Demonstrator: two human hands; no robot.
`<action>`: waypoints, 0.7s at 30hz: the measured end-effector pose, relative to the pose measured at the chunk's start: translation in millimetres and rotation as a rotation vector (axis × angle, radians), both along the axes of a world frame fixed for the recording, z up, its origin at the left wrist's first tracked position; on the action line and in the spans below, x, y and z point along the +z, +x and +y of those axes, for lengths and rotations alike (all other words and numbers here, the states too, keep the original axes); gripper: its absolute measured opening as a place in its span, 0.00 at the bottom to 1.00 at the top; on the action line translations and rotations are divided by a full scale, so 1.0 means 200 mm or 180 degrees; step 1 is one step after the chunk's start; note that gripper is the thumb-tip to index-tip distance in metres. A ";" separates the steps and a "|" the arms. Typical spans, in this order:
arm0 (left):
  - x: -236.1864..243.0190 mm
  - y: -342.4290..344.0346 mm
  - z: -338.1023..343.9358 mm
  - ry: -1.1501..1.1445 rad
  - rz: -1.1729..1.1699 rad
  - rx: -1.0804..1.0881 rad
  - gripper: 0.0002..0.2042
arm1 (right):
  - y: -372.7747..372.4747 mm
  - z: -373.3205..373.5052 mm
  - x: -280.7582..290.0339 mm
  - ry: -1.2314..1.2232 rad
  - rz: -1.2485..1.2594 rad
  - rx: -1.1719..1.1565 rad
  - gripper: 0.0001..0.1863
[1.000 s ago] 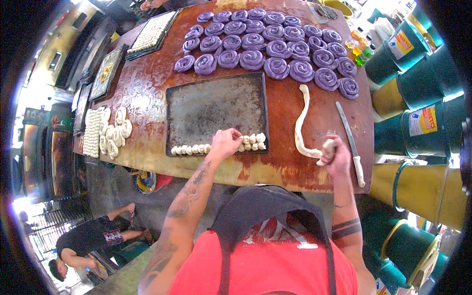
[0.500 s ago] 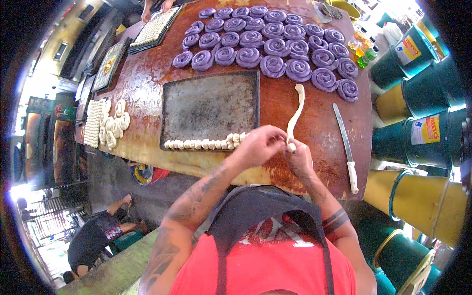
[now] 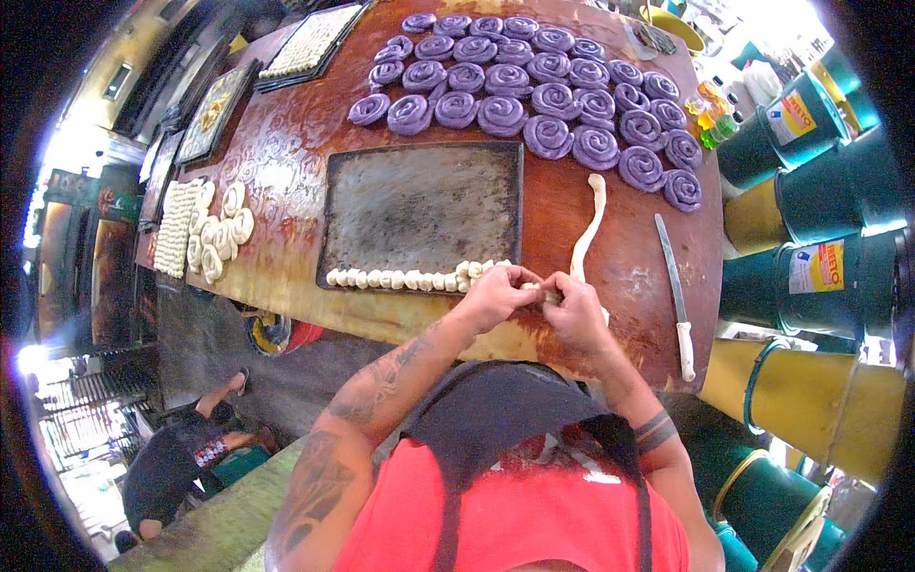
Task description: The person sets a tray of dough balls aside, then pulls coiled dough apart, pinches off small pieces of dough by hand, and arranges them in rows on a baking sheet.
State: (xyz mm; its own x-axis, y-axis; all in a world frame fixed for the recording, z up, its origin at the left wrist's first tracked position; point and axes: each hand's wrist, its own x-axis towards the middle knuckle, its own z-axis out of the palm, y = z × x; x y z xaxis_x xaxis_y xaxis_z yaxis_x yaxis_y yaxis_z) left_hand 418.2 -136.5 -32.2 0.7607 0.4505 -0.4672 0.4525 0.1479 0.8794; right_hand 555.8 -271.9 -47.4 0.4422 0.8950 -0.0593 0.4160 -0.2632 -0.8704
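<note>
My left hand (image 3: 498, 297) and my right hand (image 3: 575, 310) meet just right of the tray's near corner, fingers pinched around a small pale piece of dough (image 3: 530, 285). Beyond my right hand a long strip of pale dough (image 3: 593, 224) stretches away over the table, its near end hidden by that hand. A bit of the same pale dough shows at the right hand's outer side. The dark metal baking tray (image 3: 419, 205) lies left of the strip. Along its near edge runs a row of small dough pieces (image 3: 412, 280), with a second row started at the right end.
Purple dough spirals (image 3: 500, 81) cover the table's far side. A white-handled knife (image 3: 675, 286) lies at right. Pale dough pieces (image 3: 219, 238) sit at left, and filled trays (image 3: 310, 43) stand at far left. Green buckets (image 3: 810, 267) line the right; a person (image 3: 176, 458) bends low at lower left.
My hands have come together, fingertips to fingertips, with a little dough between them. Another person's hands at the far-left tray have gone from view. The view has shifted slightly.
</note>
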 end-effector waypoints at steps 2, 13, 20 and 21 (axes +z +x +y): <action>-0.10 -0.12 0.10 0.0126 0.0027 0.0168 0.14 | 0.03 -0.01 -0.05 -0.0218 0.0376 0.0045 0.10; -0.41 -0.41 0.45 0.2863 -0.0081 0.0600 0.12 | -0.01 -0.15 -0.35 -0.0107 -0.1603 0.0535 0.20; -0.18 -0.30 0.39 0.3381 0.0187 -0.0050 0.20 | -0.01 -0.05 -0.09 -0.0186 0.0702 -0.0772 0.10; -0.14 -0.21 0.36 0.2852 -0.0338 -0.0266 0.19 | -0.01 -0.05 -0.11 -0.0191 0.0678 -0.0817 0.10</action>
